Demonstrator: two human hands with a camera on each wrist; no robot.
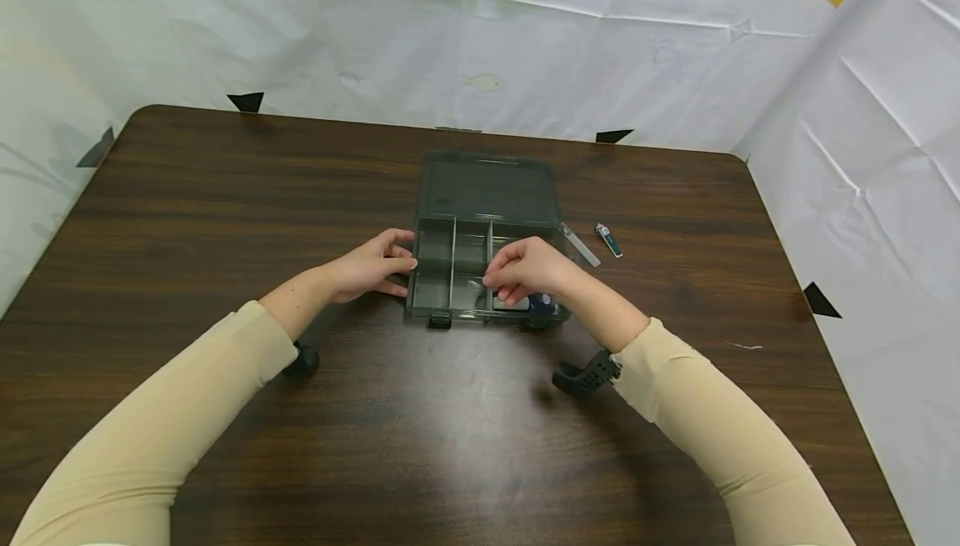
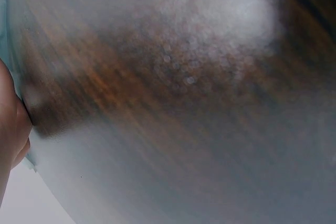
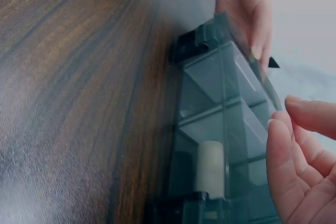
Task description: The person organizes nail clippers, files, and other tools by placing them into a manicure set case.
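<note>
Dark wood tabletop (image 1: 225, 221) with white sheeting behind carries a smoky compartment box (image 1: 450, 275) at its middle, lid open. Left hand (image 1: 372, 267) rests against the box's left wall, fingers relaxed. Right hand (image 1: 528, 269) hovers over the right compartments, fingertips curled together, seemingly pinching nothing. Beside the box lie a clear strip (image 1: 581, 245) and small clipper (image 1: 609, 240)
</note>
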